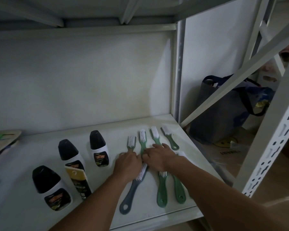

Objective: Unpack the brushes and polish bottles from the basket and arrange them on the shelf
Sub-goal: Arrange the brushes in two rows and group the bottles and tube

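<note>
So on the white metal shelf (90,212) there's three white plastic polish bottles with black caps (51,187) standing in a diagonal row from about 7 o'clock toward the middle, one of them with a yellow-and-black card (78,180) leaning on it. The left hand (127,165) and right hand (158,157) are both palm-down, touching each other over the back row of green-handled brushes with white bristles (169,138); fingers are pressed onto the handles, can't tell if they're actually gripping anything. Closer in at 5 o'clock lie a dark grey-handled brush (132,190) and more green ones, and a dark tote bag (223,110) sits on the floor at 3 o'clock, beyond the shelf.
</note>
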